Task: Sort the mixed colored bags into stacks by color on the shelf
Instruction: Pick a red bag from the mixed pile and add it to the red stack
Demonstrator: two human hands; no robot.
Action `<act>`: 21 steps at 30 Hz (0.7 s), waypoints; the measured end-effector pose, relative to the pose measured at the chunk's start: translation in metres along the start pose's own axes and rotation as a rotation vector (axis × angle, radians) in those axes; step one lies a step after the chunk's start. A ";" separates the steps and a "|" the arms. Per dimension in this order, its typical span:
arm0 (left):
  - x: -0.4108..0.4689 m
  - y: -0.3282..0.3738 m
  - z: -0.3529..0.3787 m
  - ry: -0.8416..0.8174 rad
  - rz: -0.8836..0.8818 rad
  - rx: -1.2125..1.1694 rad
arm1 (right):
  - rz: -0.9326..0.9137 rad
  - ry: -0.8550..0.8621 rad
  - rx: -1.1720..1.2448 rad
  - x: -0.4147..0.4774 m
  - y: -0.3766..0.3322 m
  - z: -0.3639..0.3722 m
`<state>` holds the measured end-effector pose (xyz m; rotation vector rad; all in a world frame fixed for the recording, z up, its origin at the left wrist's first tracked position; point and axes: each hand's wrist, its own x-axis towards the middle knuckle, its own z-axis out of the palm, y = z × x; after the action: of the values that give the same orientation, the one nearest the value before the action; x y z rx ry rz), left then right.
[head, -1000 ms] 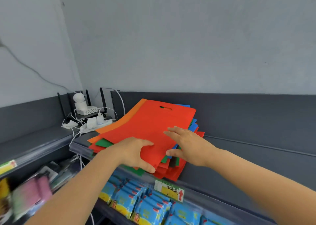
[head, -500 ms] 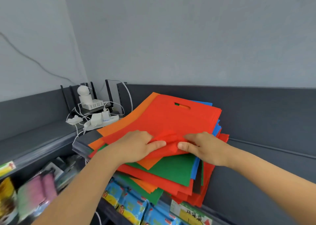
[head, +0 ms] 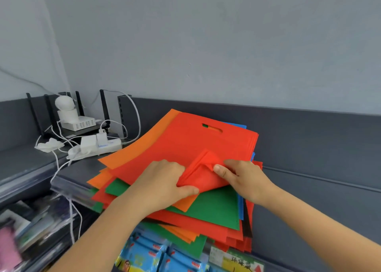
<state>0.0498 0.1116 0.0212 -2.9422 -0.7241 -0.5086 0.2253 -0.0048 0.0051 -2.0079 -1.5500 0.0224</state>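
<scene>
Grey walls meet in a corner above a dark grey shelf (head: 309,189), where the mixed pile of bags (head: 206,214) lies fanned out, its near edge hanging past the shelf lip. On top sits a red bag (head: 181,148) with its handle slot at the far end. Its near corner is folded up into a peak, pinched between both hands: the left hand (head: 160,181) grasps the fold from the left with thumb underneath, and the right hand (head: 245,178) grips it from the right, thumb pressed on the crease.

Just under the grip a green bag (head: 216,207) shows, with an orange bag (head: 185,203) corner between it and the red one; more red, orange, blue and black edges stick out below and to the right. No sorted stacks are visible yet, so this looks like the start: peeling the top red bag free. The next move probably calls for lifting it clear without dragging the layers beneath, then laying it on bare shelf to the right of the grip.

Below the grip, a lower shelf holds blue packets (head: 156,257) standing in rows. Left of it sit a white power strip (head: 97,145) and a router (head: 78,123).
</scene>
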 end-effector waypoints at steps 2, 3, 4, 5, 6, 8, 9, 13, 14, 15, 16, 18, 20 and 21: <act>0.000 0.001 0.005 0.096 -0.043 -0.027 | 0.073 -0.027 0.200 -0.006 -0.004 -0.004; 0.000 0.002 0.007 0.128 -0.054 -0.042 | 0.130 -0.032 0.312 -0.011 -0.003 -0.006; 0.000 0.002 0.009 0.152 -0.063 -0.058 | 0.197 0.001 0.400 -0.016 -0.002 -0.008; 0.001 0.001 0.009 0.168 -0.072 -0.072 | 0.274 0.077 0.479 -0.020 0.001 -0.010; 0.002 0.000 0.010 0.181 -0.081 -0.087 | 0.364 0.164 0.572 -0.024 0.005 -0.012; 0.003 -0.003 0.010 0.190 -0.088 -0.135 | 0.579 0.236 0.855 -0.031 0.011 -0.016; 0.002 -0.003 0.010 0.195 -0.079 -0.159 | 0.669 0.208 1.045 -0.034 0.013 -0.020; -0.006 0.015 0.007 0.374 0.033 -0.102 | 0.801 0.037 1.381 -0.047 0.004 -0.030; -0.007 0.025 0.005 0.425 0.106 -0.071 | 0.797 0.021 1.390 -0.048 0.001 -0.032; -0.008 0.036 0.002 0.453 0.176 -0.043 | 0.793 0.014 1.394 -0.048 0.001 -0.034; -0.009 0.046 0.000 0.463 0.235 -0.023 | 0.786 0.014 1.389 -0.049 0.000 -0.037; -0.010 0.064 0.005 0.446 0.343 0.018 | 0.774 0.039 1.348 -0.052 0.001 -0.044; -0.012 0.080 0.014 0.380 0.439 0.068 | 0.792 0.054 1.249 -0.060 0.006 -0.052; -0.013 0.088 0.020 0.360 0.481 0.082 | 0.801 0.045 1.203 -0.065 0.011 -0.054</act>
<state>0.0851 0.0309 -0.0011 -2.6922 0.0040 -0.8883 0.2333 -0.0880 0.0226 -1.4013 -0.3401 0.9568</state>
